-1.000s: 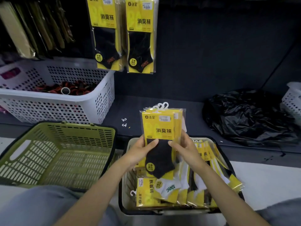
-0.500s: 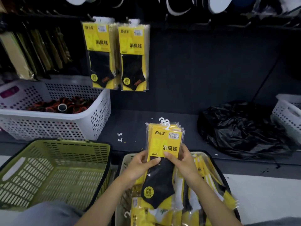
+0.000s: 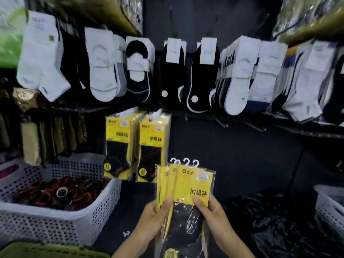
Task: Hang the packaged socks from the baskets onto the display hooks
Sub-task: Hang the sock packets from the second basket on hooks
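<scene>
I hold a fanned stack of yellow sock packs point(image 3: 188, 183) with black socks inside and white plastic hangers on top, upright in front of the dark display wall. My left hand point(image 3: 154, 218) grips the stack's left edge, thumb on the front. My right hand point(image 3: 214, 216) grips the right edge, thumb on the front pack. Two bunches of the same yellow packs point(image 3: 135, 146) hang on hooks just up and left of the stack. Bare display hooks point(image 3: 221, 123) stick out of the wall to the right of them. The basket the packs came from is out of view.
A white perforated basket point(image 3: 89, 218) with dark red-and-black items stands at the left. A green basket's rim point(image 3: 46, 250) shows at the bottom left. A black plastic bag point(image 3: 279, 226) lies at the right, beside another white basket point(image 3: 329, 203). Rows of white and black socks point(image 3: 176, 71) hang above.
The view has tilted up from the baskets to the display wall. Both hands have lifted the stack of packs higher, and the packs are now fanned apart at the top.
</scene>
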Demonstrator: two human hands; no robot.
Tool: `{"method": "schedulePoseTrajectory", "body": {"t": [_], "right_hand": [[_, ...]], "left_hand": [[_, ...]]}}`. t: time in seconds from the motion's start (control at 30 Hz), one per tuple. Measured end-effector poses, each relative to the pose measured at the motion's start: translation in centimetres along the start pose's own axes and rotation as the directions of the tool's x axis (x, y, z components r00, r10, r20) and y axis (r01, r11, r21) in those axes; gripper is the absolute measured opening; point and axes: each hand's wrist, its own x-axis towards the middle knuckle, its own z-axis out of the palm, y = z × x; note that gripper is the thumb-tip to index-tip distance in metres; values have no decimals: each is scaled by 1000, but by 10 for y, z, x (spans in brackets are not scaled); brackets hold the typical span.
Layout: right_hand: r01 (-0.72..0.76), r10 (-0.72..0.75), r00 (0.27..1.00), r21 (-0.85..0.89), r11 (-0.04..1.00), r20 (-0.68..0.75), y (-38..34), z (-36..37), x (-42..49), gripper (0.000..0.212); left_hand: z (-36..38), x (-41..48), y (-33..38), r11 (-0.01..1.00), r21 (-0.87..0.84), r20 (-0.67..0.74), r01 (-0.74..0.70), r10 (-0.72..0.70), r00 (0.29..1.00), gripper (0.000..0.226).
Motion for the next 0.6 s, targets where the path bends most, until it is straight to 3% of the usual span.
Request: {"method": "schedulePoseTrajectory", "body": {"t": [0.1, 0.33, 0.47, 0.6], "right_hand": [[86, -87, 996, -38, 996, -6, -25, 1, 26, 39], [120, -118, 992, 43, 992, -48, -66, 1, 90, 23], [119, -116, 990, 27, 992, -85, -79, 4, 120, 20], [67, -70, 991, -29, 997, -115, -81, 2, 141, 20]], "left_hand": [[-5, 23, 21, 997, 10, -65, -70, 70, 995, 41], [-43, 62, 56, 985, 25, -310, -171, 171, 935, 58], [-76, 71, 70, 974, 20, -359, -224, 216, 908, 66], [-97, 71, 80, 961, 41, -435, -273, 263, 861, 46]]}}
